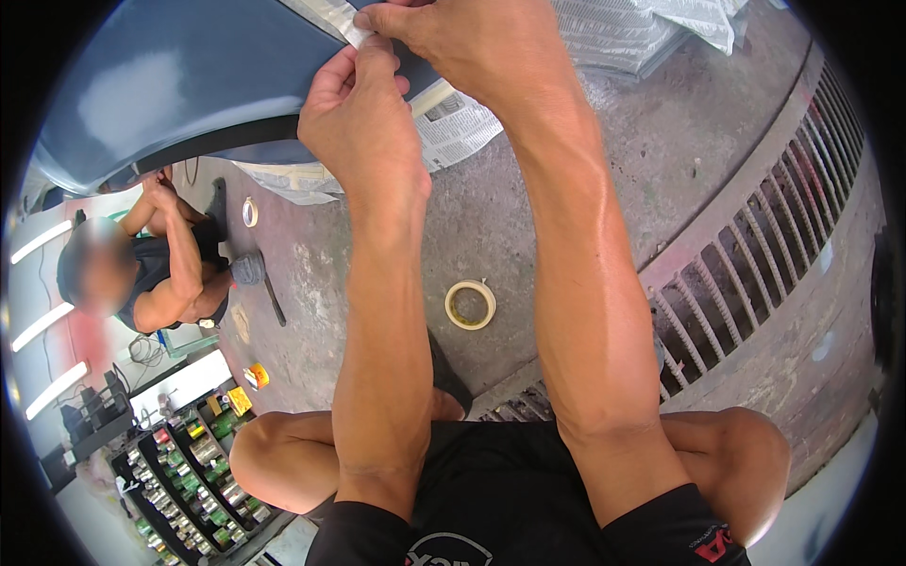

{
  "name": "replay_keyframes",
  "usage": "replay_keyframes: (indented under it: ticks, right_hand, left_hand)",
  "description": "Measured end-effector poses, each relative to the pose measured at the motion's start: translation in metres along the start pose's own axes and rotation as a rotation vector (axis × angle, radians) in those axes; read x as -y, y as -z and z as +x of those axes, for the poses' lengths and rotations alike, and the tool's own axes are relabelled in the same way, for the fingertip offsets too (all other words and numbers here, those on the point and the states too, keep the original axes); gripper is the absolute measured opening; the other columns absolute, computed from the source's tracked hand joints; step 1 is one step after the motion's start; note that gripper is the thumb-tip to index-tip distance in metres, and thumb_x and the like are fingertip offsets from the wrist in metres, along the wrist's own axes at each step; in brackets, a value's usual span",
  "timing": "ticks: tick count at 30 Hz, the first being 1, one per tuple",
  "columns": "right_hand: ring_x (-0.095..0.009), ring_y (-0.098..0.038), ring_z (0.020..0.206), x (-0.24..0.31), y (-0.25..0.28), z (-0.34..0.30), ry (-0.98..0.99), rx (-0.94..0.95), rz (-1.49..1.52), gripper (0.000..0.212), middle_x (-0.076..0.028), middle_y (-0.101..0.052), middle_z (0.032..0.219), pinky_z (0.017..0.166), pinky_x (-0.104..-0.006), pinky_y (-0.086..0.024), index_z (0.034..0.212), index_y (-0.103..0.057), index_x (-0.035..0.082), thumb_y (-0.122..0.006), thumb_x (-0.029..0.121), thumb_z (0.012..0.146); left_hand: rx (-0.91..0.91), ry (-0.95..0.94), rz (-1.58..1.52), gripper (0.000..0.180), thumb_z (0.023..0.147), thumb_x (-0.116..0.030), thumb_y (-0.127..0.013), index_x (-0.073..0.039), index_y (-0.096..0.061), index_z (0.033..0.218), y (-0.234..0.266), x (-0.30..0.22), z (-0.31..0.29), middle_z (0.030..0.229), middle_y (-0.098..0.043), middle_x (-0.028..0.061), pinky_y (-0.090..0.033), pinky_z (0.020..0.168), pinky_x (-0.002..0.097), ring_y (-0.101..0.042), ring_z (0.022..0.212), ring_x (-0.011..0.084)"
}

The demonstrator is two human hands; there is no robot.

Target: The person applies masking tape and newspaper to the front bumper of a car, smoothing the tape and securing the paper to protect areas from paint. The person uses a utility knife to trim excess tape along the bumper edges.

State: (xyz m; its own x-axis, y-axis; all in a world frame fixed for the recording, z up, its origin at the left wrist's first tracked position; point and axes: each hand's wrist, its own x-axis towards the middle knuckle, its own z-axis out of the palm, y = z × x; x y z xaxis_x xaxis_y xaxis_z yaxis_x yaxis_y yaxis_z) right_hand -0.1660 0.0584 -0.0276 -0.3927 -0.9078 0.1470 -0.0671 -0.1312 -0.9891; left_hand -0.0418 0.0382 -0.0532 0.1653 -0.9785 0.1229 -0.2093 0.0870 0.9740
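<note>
A blue car body panel (pixel 226 71) fills the upper left. Along its edge runs a pale strip of masking tape (pixel 332 15). My left hand (pixel 363 123) is closed in a pinch at the near end of the strip, against the panel's edge. Just above and to the right, my right hand (pixel 472 42) pinches the same strip between thumb and fingers; its upper part is cut off by the frame. Newspaper masking sheet (pixel 458 132) hangs from the panel below my hands. A roll of masking tape (pixel 470 305) lies flat on the floor between my forearms.
Another person (pixel 165 255) crouches at the left, hands together below the panel. Near them lie a second tape roll (pixel 250 212) and a dark-handled tool (pixel 274 300). A metal floor grate (pixel 727 274) curves along the right. Paper-covered parts (pixel 632 38) stand at the top. Shelves of cans (pixel 189 462) are lower left.
</note>
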Motion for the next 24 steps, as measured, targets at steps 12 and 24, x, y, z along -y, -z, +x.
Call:
replay_keyframes:
  ticks: [12,24]
  right_hand:
    - [-0.026,-0.074,0.07,-0.032,-0.014,0.008,0.125,-0.111,-0.037,0.02,-0.015,-0.074,0.075,0.066,-0.0388,-0.057,0.082,-0.071,0.002,-0.082,0.016,0.09]
    - [-0.019,-0.067,0.072,-0.022,0.007,-0.01,0.007,-0.025,0.188,0.02,-0.012,-0.073,0.077,0.067,-0.0358,-0.054,0.089,-0.073,-0.002,-0.079,0.017,0.093]
  left_hand:
    - [-0.064,-0.23,0.127,0.027,0.097,-0.015,-0.078,0.01,-0.073,0.103,-0.001,0.005,0.002,0.082,-0.072,0.0076,-0.05,0.06,0.0257,-0.063,0.067,0.0104]
    - [-0.063,-0.29,0.214,0.023,0.098,-0.013,-0.076,0.01,-0.073,0.1,0.008,0.0,0.003,0.074,-0.07,0.0047,-0.046,0.052,0.0252,-0.059,0.058,0.0079]
